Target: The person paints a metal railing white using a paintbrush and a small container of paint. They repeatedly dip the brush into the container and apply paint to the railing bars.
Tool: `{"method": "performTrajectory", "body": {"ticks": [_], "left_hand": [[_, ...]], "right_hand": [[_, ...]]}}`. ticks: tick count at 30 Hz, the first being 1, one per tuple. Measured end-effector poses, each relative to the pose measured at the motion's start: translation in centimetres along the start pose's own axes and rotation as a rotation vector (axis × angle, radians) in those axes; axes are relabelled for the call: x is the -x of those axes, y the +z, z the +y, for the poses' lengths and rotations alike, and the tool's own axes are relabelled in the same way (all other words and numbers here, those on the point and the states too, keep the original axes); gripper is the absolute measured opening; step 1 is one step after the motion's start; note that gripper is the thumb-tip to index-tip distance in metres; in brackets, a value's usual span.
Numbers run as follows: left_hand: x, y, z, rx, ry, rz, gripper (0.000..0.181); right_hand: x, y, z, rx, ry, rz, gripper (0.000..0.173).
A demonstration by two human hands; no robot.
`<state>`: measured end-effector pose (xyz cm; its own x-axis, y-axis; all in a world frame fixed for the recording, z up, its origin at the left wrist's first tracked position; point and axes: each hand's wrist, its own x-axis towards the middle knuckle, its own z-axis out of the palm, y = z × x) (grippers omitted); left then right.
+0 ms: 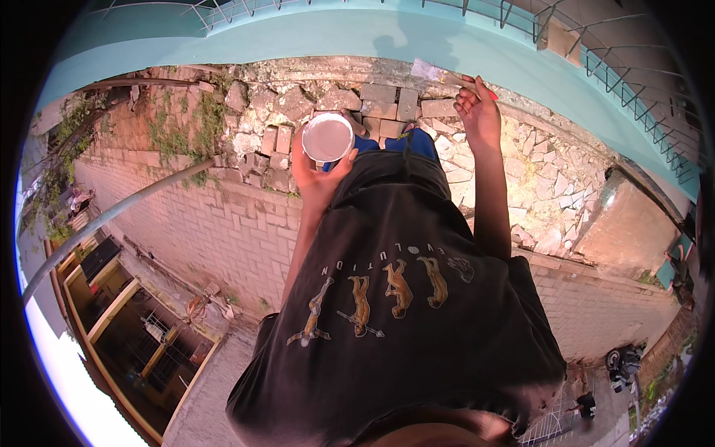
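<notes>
A round white tub (pixel 328 137) of pale, paint-like liquid rests in my left hand (pixel 316 177), its open top facing up. My fingers wrap around its side, with the thumb near the rim. Out to the right, my right hand (pixel 481 114) grips what looks like a flat paintbrush (pixel 429 70) by its handle. The brush's pale, broad end points left, close to the foot of a turquoise wall (pixel 335 46). Whether it touches the wall, I cannot tell. A red bit shows at the handle's other end.
Uneven broken stone paving (pixel 525 162) and loose bricks (pixel 276 139) lie around my feet. Metal bars (pixel 620 84) run along the wall's top. A pole (pixel 123 215) slants at left above a block-paved lane (pixel 234 218). A motorcycle (pixel 623 366) and people (pixel 585 403) are at lower right.
</notes>
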<state>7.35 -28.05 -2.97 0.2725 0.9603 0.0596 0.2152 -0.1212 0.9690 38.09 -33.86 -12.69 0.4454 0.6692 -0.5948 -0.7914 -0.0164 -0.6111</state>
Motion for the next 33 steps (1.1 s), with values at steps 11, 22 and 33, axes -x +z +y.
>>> {"method": "performTrajectory", "body": {"ticks": [11,22,33], "left_hand": [[0.2,0.8,0.2,-0.026,0.004,-0.011,0.077],[0.0,0.7,0.6,-0.107,0.014,-0.099,0.079],[-1.0,0.7,0.0,-0.074,0.043,-0.119,0.080]], "right_hand": [[0.1,-2.6,-0.9,-0.015,-0.045,-0.003,0.038],[1.0,-2.6,-0.8,-0.066,-0.058,0.043,0.039],[0.5,-4.6,-0.3,-0.085,-0.069,0.074,0.039]]}}
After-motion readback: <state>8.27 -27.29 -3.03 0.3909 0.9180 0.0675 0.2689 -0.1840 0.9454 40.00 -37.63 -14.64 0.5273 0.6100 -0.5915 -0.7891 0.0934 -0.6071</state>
